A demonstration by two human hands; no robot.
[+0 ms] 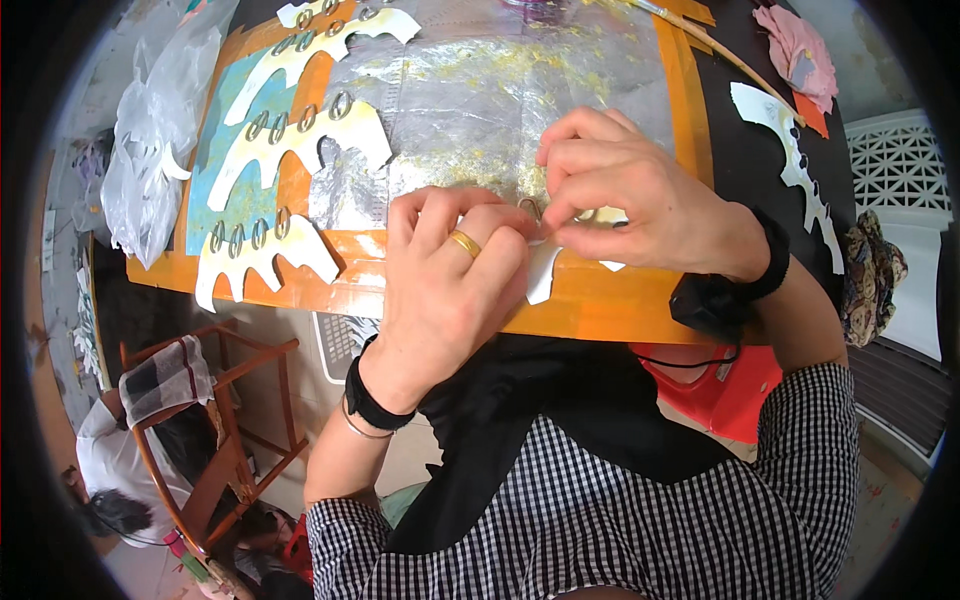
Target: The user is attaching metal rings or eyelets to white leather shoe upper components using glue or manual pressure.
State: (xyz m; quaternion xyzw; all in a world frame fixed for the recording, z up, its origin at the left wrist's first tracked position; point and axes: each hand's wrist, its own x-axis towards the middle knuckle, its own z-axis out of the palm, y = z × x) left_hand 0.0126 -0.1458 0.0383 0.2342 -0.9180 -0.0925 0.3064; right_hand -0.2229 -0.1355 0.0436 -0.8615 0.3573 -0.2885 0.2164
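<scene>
Head view: both hands meet at the near edge of the orange board (620,310) on the worktop. The left hand (450,290), wearing a gold ring, has its grip closed, fingertips pinching a white paper cutout (543,272). The right hand (620,195) also has its grip pinched shut, on a small metal ring (529,208) at the cutout's top edge. Left of the hands on the board lie more white cutouts with rings (262,245). Beyond the hands, crinkled silver foil (480,100) covers the board's middle.

Orange board (600,310), white cutouts (255,255), silver-gold foil (480,100), checked black-and-white sleeves (600,520)
</scene>
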